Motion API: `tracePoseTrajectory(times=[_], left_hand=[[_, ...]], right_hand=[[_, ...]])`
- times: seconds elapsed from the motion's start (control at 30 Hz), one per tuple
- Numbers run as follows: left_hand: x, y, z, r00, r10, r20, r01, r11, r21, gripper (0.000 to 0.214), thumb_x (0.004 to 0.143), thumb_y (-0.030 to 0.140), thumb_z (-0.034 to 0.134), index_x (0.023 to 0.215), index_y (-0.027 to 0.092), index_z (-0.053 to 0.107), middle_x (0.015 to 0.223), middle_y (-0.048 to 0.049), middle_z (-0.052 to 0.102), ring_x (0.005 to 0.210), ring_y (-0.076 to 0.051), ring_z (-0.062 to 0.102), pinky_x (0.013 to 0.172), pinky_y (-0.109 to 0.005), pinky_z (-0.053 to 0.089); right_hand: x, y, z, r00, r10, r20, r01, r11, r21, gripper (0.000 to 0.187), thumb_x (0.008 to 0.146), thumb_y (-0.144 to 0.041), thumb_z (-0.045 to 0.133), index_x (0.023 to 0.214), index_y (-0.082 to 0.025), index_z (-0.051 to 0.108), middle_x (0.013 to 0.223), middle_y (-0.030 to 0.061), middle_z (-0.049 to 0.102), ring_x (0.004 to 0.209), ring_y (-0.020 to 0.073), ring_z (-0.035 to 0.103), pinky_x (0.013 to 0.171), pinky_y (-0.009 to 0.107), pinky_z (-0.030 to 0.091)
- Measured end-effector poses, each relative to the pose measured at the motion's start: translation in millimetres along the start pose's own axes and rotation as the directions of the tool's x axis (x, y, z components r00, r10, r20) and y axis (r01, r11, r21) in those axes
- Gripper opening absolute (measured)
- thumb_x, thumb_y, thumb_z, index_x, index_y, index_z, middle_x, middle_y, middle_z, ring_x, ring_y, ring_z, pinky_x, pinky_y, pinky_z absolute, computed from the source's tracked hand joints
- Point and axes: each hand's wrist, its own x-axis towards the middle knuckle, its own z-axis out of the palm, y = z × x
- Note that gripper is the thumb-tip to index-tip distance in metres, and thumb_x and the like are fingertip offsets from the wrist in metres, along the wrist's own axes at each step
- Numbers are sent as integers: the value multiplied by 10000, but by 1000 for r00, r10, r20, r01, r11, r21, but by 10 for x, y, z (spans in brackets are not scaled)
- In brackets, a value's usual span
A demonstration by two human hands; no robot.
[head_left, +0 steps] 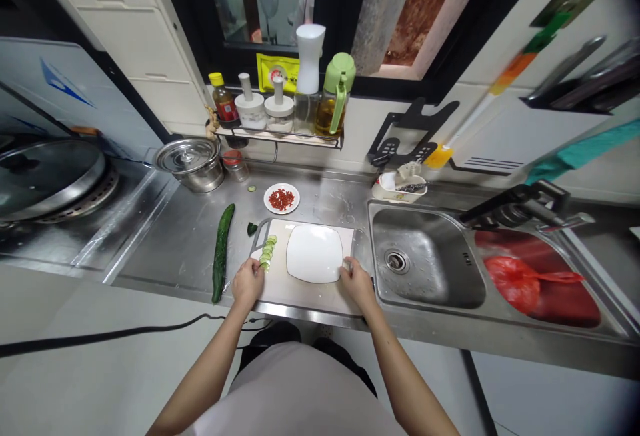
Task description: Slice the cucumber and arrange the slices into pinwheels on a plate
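Note:
My left hand (249, 283) is closed at the near end of a row of overlapping cucumber slices (269, 249), its fingertips pinching the nearest slice. The row lies along the left side of a pale cutting board (300, 293) with a grey handle. On the board's middle rests a white, rounded-square plate (314, 254) with nothing on it. My right hand (358, 281) has its curled fingers on the plate's right rim. Left of the board lies a long green cucumber (222, 253), and a dark green cucumber end (252, 229) sits by the board handle.
Behind the board stands a small white plate of chopped red pieces (281, 199). A lidded steel pot (193, 163) is at the back left, under a seasoning rack (290, 136). To the right are a steel sink (427, 259) and a red plastic bag (515, 284).

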Motion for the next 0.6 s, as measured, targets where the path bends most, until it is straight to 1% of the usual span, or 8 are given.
tracePoseTrajectory(times=[0.07, 0.13, 0.23, 0.3, 0.37, 0.47, 0.53, 0.6], left_hand=[[10, 18, 16, 1000, 3, 4, -2, 991, -132, 138, 806, 336, 570, 886, 229, 602, 881, -27, 690, 793, -187, 627, 674, -259, 404], [17, 68, 41, 1000, 17, 16, -11, 955, -297, 179, 773, 364, 604, 871, 214, 601, 823, -13, 678, 752, -162, 618, 677, -246, 424], [8, 214, 68, 996, 67, 58, -23, 829, -559, 273, 703, 415, 666, 819, 179, 593, 721, 2, 632, 692, -134, 597, 671, -232, 445], [-16, 345, 58, 987, 122, 107, -17, 734, -679, 330, 653, 447, 706, 784, 168, 589, 671, 11, 603, 658, -123, 582, 657, -228, 446], [-52, 480, 22, 971, 182, 155, -4, 660, -751, 353, 621, 450, 732, 774, 164, 593, 641, 21, 584, 633, -111, 565, 647, -224, 441], [-121, 662, -64, 939, 277, 206, 5, 586, -810, 334, 609, 406, 752, 777, 159, 604, 645, 25, 584, 624, -95, 551, 639, -215, 437], [-166, 761, -123, 918, 325, 226, 2, 568, -823, 325, 600, 390, 761, 765, 156, 607, 657, 23, 584, 632, -92, 545, 632, -210, 431], [-204, 840, -168, 904, 354, 240, 0, 563, -827, 327, 591, 386, 768, 755, 153, 607, 658, 22, 581, 639, -92, 541, 636, -211, 430]], right_hand=[[-11, -22, -10, 1000, -19, -5, 19, 1000, -2, 351, 868, -287, 454, 1158, -158, 604, 608, -11, 546, 639, 171, 528, 594, 239, 297], [-29, -80, -29, 998, -57, -2, 57, 998, 11, 295, 867, -289, 451, 1062, -179, 643, 597, -9, 549, 619, 166, 519, 578, 240, 288], [-66, -242, -69, 988, -155, 6, 155, 986, 57, 251, 873, -293, 445, 963, -195, 658, 599, -8, 560, 611, 157, 519, 576, 237, 298], [-93, -388, -97, 969, -247, 12, 245, 965, 97, 236, 885, -295, 442, 931, -201, 654, 648, -1, 587, 640, 151, 533, 598, 231, 326], [-116, -541, -126, 930, -367, 5, 363, 921, 138, 217, 896, -300, 454, 918, -207, 649, 748, 11, 620, 704, 147, 549, 645, 229, 361], [-133, -738, -170, 841, -540, -29, 537, 828, 164, 199, 911, -281, 471, 948, -206, 652, 895, 38, 623, 855, 163, 549, 779, 260, 399], [-130, -823, -196, 800, -598, -38, 596, 788, 156, 194, 915, -282, 488, 988, -210, 653, 936, 48, 605, 919, 181, 525, 827, 291, 404], [-120, -868, -213, 776, -629, -32, 626, 765, 148, 187, 911, -269, 505, 1011, -213, 653, 960, 53, 590, 941, 192, 501, 837, 312, 407]])
